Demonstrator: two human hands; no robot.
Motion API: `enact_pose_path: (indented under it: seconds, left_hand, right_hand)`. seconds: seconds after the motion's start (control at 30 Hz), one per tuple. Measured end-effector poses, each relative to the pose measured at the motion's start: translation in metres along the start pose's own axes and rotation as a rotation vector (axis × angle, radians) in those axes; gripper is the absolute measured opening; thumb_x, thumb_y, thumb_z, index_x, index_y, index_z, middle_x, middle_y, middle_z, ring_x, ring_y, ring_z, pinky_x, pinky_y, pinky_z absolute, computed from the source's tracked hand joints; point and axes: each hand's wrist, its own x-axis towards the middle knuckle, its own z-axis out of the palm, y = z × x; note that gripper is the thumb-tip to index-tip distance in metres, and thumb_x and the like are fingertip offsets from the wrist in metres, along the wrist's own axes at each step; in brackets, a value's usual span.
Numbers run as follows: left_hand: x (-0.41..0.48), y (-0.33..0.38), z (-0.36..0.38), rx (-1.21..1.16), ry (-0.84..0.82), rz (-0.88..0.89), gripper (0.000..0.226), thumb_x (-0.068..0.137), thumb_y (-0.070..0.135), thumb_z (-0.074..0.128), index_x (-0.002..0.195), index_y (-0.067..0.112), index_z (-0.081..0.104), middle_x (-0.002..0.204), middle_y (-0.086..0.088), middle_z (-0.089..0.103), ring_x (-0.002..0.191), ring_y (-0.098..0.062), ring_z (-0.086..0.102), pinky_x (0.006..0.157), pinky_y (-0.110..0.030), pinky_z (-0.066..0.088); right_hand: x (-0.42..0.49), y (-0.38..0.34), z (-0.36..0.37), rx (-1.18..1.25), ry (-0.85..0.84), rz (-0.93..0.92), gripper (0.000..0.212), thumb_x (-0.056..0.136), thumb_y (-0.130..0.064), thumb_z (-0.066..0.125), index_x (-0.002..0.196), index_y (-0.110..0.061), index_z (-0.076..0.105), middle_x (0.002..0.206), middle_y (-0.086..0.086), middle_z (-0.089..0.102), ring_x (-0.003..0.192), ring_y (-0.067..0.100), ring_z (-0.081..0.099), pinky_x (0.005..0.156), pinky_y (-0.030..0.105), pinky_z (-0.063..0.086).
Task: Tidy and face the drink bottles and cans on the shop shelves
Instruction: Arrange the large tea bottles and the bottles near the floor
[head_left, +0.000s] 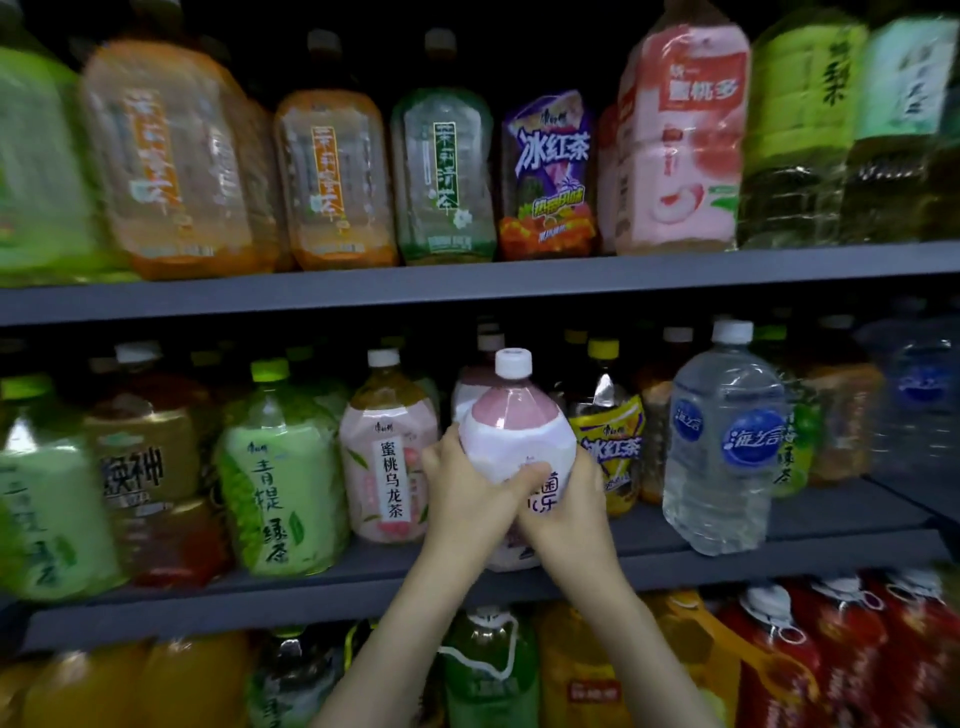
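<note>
Two-handed grip: left hand (460, 493) and right hand (569, 506) curl fingers round the pink bottle (511, 431) at the middle shelf (675, 543) front; presumably to turn its label forward.

White-capped pink-and-white bottle (511, 426) upright at the middle shelf's (675, 540) front edge.

Two grey shelf boards (467, 283), seemingly metal; dark recess (540, 47) behind
</note>
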Motion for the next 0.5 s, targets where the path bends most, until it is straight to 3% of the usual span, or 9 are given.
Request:
enact_pose_path:
  seconds: [0.07, 0.13, 0.27, 0.37, 0.43, 0.5]
  left_hand:
    - [-0.006, 0.004, -0.005, 0.038, -0.013, 0.022, 0.084, 0.059, 0.031, 0.086, 0.129, 0.019, 0.041, 0.119, -0.001, 0.04, 0.107, -0.013, 0.046, 0.084, -0.024, 0.041]
    - [-0.013, 0.004, -0.007, 0.008, -0.052, 0.062, 0.091, 0.052, 0.04, 0.085, 0.127, 0.023, 0.037, 0.12, 0.004, 0.045, 0.109, -0.012, 0.05, 0.087, -0.029, 0.047]
    - [-0.025, -0.001, -0.008, -0.093, -0.016, 0.049, 0.087, 0.042, 0.053, 0.078, 0.116, 0.035, 0.036, 0.114, 0.015, 0.054, 0.106, -0.005, 0.056, 0.084, -0.03, 0.053]
    - [-0.029, -0.005, -0.011, -0.136, 0.015, 0.054, 0.073, 0.053, 0.038, 0.086, 0.109, 0.039, 0.04, 0.112, 0.015, 0.054, 0.105, -0.001, 0.055, 0.084, -0.026, 0.052]
    - [-0.027, -0.007, -0.012, -0.141, 0.003, 0.056, 0.07, 0.06, 0.031, 0.086, 0.114, 0.037, 0.042, 0.113, 0.013, 0.056, 0.105, -0.003, 0.056, 0.085, -0.024, 0.052]
    - [-0.024, -0.004, -0.012, -0.125, 0.001, 0.065, 0.073, 0.061, 0.031, 0.086, 0.12, 0.03, 0.042, 0.115, 0.011, 0.057, 0.106, -0.005, 0.057, 0.086, -0.024, 0.051]
  right_hand:
    - [-0.006, -0.002, -0.003, 0.03, -0.007, -0.012, 0.075, 0.061, -0.041, 0.068, 0.128, -0.02, 0.041, 0.116, -0.003, 0.044, 0.116, 0.018, 0.046, 0.094, 0.044, 0.047]
    - [-0.012, -0.003, -0.009, 0.069, -0.007, -0.039, 0.078, 0.058, -0.042, 0.066, 0.129, -0.023, 0.041, 0.118, -0.004, 0.043, 0.119, 0.017, 0.045, 0.097, 0.041, 0.045]
    - [-0.015, -0.009, -0.028, 0.153, -0.113, -0.125, 0.071, 0.058, -0.033, 0.065, 0.124, -0.041, 0.037, 0.121, -0.01, 0.042, 0.12, 0.005, 0.041, 0.093, 0.018, 0.037]
    - [-0.013, -0.011, -0.037, 0.191, -0.243, -0.118, 0.072, 0.053, -0.036, 0.072, 0.116, -0.049, 0.041, 0.125, -0.01, 0.048, 0.119, 0.001, 0.046, 0.091, 0.017, 0.04]
    - [-0.013, -0.012, -0.038, 0.243, -0.299, -0.1, 0.074, 0.051, -0.039, 0.075, 0.117, -0.048, 0.043, 0.124, -0.011, 0.053, 0.116, -0.001, 0.051, 0.089, 0.016, 0.045]
    - [-0.012, -0.013, -0.038, 0.264, -0.298, -0.108, 0.071, 0.059, -0.031, 0.078, 0.119, -0.046, 0.043, 0.123, -0.015, 0.056, 0.112, -0.007, 0.053, 0.086, 0.01, 0.045]
